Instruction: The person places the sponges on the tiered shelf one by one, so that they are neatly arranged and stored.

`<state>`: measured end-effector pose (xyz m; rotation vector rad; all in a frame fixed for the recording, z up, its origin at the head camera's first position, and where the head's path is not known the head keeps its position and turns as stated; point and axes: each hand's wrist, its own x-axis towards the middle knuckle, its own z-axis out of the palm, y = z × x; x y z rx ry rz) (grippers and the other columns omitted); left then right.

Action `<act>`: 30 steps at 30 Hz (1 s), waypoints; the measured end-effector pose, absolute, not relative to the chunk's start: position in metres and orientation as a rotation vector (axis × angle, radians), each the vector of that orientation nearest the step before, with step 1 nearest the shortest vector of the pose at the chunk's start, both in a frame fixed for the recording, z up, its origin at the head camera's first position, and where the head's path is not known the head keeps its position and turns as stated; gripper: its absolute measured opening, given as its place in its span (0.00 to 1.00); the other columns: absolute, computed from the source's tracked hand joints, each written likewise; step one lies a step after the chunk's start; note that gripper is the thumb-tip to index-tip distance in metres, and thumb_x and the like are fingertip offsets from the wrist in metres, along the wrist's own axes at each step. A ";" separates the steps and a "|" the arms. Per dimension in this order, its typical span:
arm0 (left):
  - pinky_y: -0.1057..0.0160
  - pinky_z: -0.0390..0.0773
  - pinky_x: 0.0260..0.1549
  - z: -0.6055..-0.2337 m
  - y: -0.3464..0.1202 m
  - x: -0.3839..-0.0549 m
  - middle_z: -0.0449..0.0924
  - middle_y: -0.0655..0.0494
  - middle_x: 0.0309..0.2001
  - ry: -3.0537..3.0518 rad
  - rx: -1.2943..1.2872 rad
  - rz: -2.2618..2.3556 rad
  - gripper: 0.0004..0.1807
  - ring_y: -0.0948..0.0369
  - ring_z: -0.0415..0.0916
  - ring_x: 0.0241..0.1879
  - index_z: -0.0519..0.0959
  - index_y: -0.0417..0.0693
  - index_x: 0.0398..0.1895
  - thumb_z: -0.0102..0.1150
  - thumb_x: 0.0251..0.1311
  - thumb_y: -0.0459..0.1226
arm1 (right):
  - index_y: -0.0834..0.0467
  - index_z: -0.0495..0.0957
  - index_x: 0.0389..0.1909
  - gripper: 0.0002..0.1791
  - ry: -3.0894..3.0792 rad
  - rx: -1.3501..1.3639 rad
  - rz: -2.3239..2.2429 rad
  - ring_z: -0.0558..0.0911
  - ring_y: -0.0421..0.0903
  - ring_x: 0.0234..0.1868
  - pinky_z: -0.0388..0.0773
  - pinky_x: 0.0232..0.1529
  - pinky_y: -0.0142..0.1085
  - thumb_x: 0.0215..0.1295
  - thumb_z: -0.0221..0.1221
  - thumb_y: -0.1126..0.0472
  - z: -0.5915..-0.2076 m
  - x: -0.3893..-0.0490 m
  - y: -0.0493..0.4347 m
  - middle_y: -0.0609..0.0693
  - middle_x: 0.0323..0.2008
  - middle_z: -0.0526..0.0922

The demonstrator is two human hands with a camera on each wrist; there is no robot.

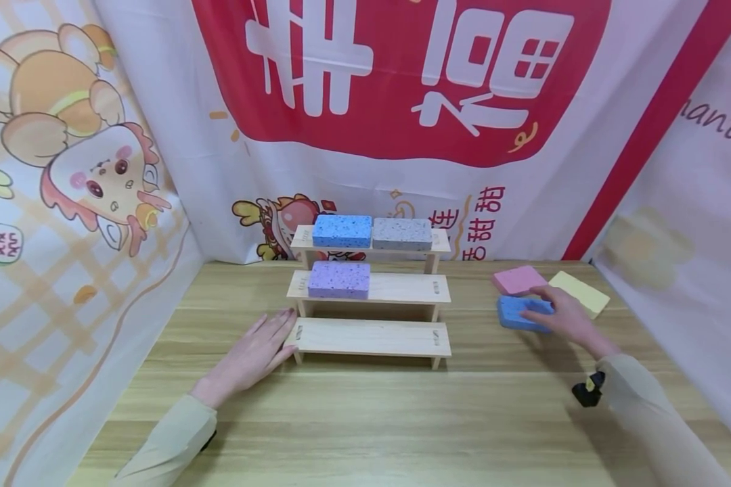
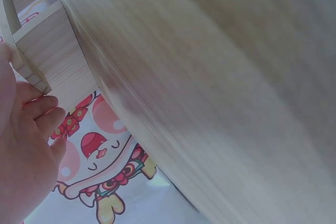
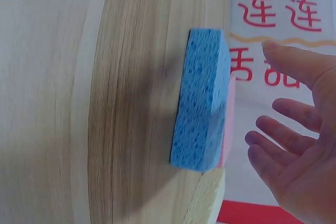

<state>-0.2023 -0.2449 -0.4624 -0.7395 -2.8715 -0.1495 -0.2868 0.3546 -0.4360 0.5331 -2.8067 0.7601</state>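
Note:
A small three-tier wooden rack (image 1: 368,336) stands on the table. My left hand (image 1: 252,355) lies beside its left end, with the fingers at the edge of the lowest tier. On the top tier sit a blue sponge (image 1: 342,231) and a grey sponge (image 1: 402,233) side by side; a purple sponge (image 1: 339,280) is at the left of the middle tier. At the right, another blue sponge (image 3: 197,100) lies on the table. Over it hovers my right hand (image 1: 563,314), its fingers spread and apart from the sponge in the right wrist view.
Behind the right-hand blue sponge lie a pink sponge (image 1: 518,279) and a pale yellow sponge (image 1: 581,293). Printed cloth (image 1: 390,149) hangs behind the wooden table (image 1: 365,426) and along both sides. The rack stands near the back edge.

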 end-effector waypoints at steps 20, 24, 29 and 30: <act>0.43 0.51 0.77 -0.461 -0.244 -0.201 0.56 0.42 0.77 -2.882 -0.737 -0.135 0.37 0.47 0.58 0.76 0.55 0.36 0.76 0.47 0.74 0.51 | 0.74 0.65 0.66 0.46 -3.071 0.431 0.744 0.70 0.72 0.62 0.69 0.61 0.68 0.58 0.69 0.45 -0.449 -0.298 0.376 0.76 0.63 0.69; 0.44 0.51 0.77 -0.462 -0.244 -0.202 0.56 0.42 0.77 -2.886 -0.732 -0.140 0.37 0.47 0.57 0.76 0.55 0.36 0.76 0.47 0.74 0.51 | 0.75 0.64 0.66 0.50 -3.088 0.440 0.734 0.69 0.72 0.63 0.68 0.62 0.69 0.56 0.70 0.44 -0.450 -0.300 0.376 0.77 0.64 0.68; 0.43 0.51 0.77 -0.462 -0.245 -0.202 0.57 0.41 0.76 -2.879 -0.739 -0.141 0.37 0.47 0.58 0.76 0.56 0.36 0.76 0.47 0.74 0.51 | 0.77 0.63 0.66 0.50 -3.080 0.480 0.731 0.67 0.74 0.64 0.66 0.63 0.69 0.53 0.72 0.47 -0.451 -0.301 0.378 0.79 0.64 0.67; 0.43 0.52 0.77 -0.462 -0.245 -0.202 0.58 0.41 0.76 -2.876 -0.739 -0.143 0.37 0.47 0.58 0.76 0.56 0.36 0.76 0.48 0.73 0.50 | 0.77 0.63 0.66 0.50 -3.078 0.488 0.729 0.67 0.74 0.64 0.66 0.63 0.69 0.53 0.72 0.48 -0.451 -0.301 0.378 0.79 0.64 0.67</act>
